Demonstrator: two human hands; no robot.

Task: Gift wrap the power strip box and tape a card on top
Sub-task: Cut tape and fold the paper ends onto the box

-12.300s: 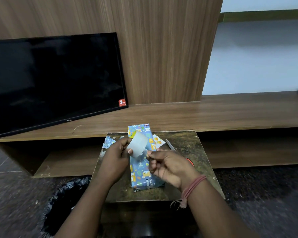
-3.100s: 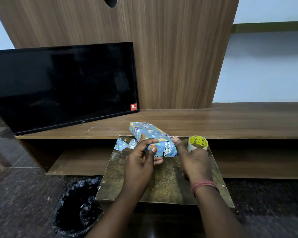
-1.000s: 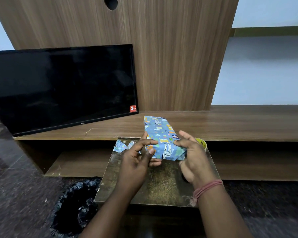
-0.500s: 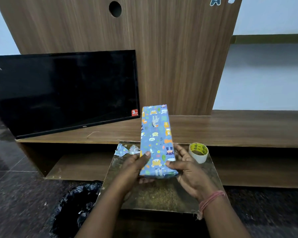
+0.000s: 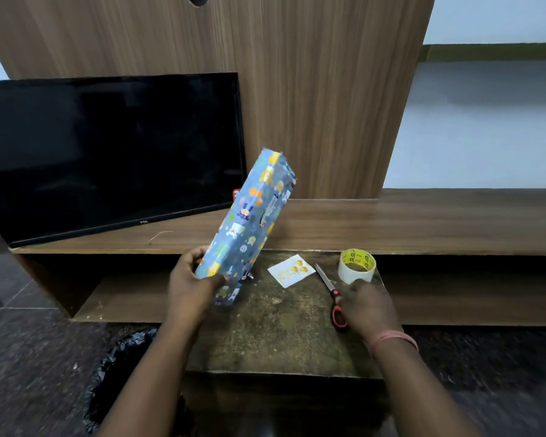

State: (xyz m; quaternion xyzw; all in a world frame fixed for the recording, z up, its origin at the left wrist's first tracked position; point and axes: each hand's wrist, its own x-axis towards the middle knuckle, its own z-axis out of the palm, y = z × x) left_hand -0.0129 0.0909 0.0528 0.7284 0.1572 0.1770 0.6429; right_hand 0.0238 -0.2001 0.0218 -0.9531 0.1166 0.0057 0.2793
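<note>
Behind everything stands a tall wood-grain wall panel (image 5: 312, 89), and a black flat television screen (image 5: 108, 152) leans against it on a long brown wooden shelf (image 5: 423, 222). Below that, close to the person, sits a small worn table with a mottled brown-gold top (image 5: 281, 329), and a black plastic bin bag (image 5: 114, 373) lies on the dark speckled floor at its left.

The long box wrapped in blue cartoon-print paper (image 5: 249, 222) is lifted off the table and tilted, its top end leaning up and to the right in front of the television's corner. The left hand (image 5: 191, 282) grips its lower end, fingers curled round the bottom left edge with the thumb across the near face.

The right hand (image 5: 368, 305) is well apart from the box, low over the table's right side with fingers curled; it lies against the red handle of the grey-bladed scissors (image 5: 331, 293), but whether it grips them I cannot tell. Just beyond its fingertips stands a roll of clear tape with a yellow printed core (image 5: 356, 266). Between scissors and box lies a small white card with yellow balloons (image 5: 291, 270), flat on the table.
</note>
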